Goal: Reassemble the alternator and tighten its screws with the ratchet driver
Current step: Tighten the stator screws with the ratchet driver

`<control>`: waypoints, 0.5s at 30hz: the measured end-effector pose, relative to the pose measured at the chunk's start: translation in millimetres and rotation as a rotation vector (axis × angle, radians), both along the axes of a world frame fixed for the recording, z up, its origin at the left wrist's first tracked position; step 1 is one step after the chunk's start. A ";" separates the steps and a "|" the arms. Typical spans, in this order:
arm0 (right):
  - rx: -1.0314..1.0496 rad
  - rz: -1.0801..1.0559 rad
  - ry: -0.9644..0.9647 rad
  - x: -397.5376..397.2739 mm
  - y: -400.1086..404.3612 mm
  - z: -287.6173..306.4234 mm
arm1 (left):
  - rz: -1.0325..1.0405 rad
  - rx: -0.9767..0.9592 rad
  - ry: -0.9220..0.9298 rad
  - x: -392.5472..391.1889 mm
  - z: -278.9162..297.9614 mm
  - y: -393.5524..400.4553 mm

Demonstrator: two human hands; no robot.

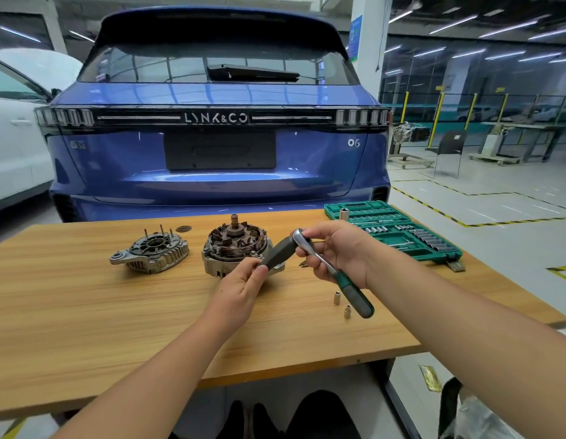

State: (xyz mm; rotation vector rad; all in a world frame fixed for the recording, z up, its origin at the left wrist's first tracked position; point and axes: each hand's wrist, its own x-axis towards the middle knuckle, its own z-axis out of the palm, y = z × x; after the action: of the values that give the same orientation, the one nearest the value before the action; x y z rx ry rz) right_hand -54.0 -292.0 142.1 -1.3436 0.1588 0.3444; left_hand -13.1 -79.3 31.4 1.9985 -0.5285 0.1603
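Just before the alternator body (234, 248), both hands hold tools: the right hand (334, 250) grips the ratchet (332, 267), the left hand (242, 286) pinches a grey driver handle (280, 251).

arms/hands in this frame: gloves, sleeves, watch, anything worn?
Nothing worn that shows. Left hand and right hand are bare, no gloves, rings or watch visible. Both forearms are bare to the frame edge; no sleeve in view. No markings or tape.
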 end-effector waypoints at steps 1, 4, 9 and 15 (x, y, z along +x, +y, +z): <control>0.020 -0.019 -0.008 -0.4 -3.5 1.1 | 0.002 -0.009 0.004 0.6 -1.4 -2.5; 0.068 -0.094 -0.053 1.9 -18.8 10.0 | 0.016 -0.050 0.040 0.8 -5.5 -8.8; -0.081 -0.156 -0.092 9.1 -48.3 8.1 | -0.005 -0.106 0.113 -4.4 -9.7 -27.0; -0.279 -0.262 -0.104 20.7 -65.9 -25.7 | 0.015 -0.185 0.236 -6.3 -12.0 -49.2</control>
State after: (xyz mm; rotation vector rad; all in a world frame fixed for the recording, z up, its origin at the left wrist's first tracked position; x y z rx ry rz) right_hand -33.3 -357.9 116.3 -1.5907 0.3010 0.0303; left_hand -19.4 -128.5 19.4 1.8115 -0.3345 -0.0178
